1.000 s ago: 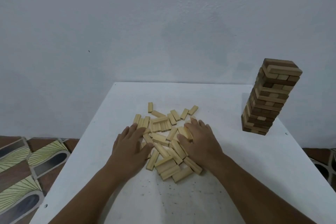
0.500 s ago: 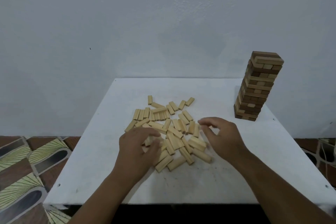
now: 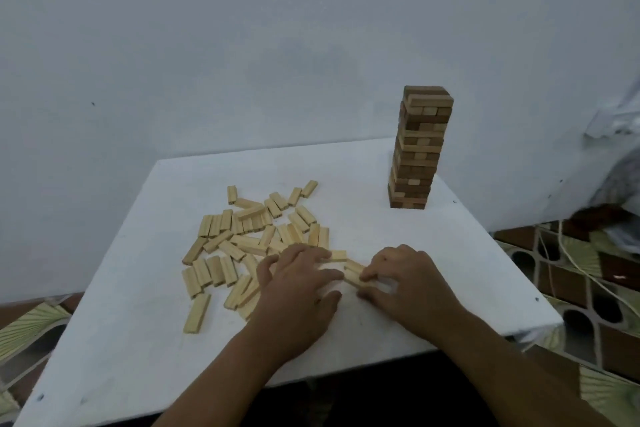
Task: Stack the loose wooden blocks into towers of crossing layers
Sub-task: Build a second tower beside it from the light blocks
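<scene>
Both hands low on the white table (image 3: 346, 166), left hand (image 3: 298, 291) and right hand (image 3: 408, 282) pinching a few pale blocks (image 3: 353, 272) together just right of the loose pile (image 3: 249, 239). Far right, a finished tower (image 3: 419, 149) standing well apart. Likely hazards: blocks slipping askew under uneven squeeze, a crooked first layer, a leaning stack.

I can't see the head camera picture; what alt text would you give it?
Two hands, left hand and right hand, gather pale blocks between them on a white table. More loose blocks lie scattered to the left; a finished brown tower stands at the far right.
</scene>
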Action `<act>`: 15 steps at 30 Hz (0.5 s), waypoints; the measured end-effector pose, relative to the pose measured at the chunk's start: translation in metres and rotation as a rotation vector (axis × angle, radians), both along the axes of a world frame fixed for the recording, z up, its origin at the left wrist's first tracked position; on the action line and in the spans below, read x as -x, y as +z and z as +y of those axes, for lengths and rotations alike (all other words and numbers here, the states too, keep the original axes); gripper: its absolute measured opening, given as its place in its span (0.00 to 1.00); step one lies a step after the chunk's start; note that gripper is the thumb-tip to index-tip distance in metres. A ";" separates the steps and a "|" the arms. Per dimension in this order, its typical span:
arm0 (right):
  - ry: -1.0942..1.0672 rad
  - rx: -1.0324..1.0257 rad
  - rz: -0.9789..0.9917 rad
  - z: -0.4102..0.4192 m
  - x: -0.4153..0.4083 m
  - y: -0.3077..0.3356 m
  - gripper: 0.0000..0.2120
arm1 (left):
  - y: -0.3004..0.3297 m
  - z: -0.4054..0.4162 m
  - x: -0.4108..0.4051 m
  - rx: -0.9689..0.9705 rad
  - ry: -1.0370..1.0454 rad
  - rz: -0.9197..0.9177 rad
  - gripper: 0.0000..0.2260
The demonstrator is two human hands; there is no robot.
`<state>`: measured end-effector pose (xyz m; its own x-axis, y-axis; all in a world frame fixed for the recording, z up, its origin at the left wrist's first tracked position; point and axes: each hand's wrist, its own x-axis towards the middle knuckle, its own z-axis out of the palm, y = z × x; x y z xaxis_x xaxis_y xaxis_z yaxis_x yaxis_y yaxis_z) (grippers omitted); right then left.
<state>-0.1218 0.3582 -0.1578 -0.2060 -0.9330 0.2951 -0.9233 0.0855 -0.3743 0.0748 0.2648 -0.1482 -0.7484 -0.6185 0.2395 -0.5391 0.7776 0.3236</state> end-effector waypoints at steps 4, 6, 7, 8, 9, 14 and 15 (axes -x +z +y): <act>-0.062 -0.095 0.035 0.005 0.001 0.003 0.25 | 0.001 -0.012 0.022 -0.039 -0.052 -0.097 0.17; -0.101 -0.112 0.045 0.007 0.001 0.006 0.24 | 0.005 -0.025 0.029 -0.002 -0.052 -0.176 0.21; -0.130 -0.116 0.040 0.008 0.001 0.008 0.23 | 0.007 -0.031 0.032 0.019 -0.060 -0.194 0.22; -0.160 -0.117 0.036 0.009 0.001 0.009 0.22 | 0.009 -0.035 0.034 0.038 -0.071 -0.198 0.22; -0.189 -0.111 0.040 0.009 0.001 0.009 0.22 | 0.010 -0.038 0.036 0.061 -0.087 -0.204 0.22; -0.338 -0.095 0.013 0.011 -0.001 0.014 0.17 | 0.018 -0.033 0.048 0.097 -0.189 -0.168 0.16; -0.361 -0.086 -0.010 0.011 -0.001 0.015 0.16 | 0.018 -0.035 0.051 0.076 -0.216 -0.141 0.15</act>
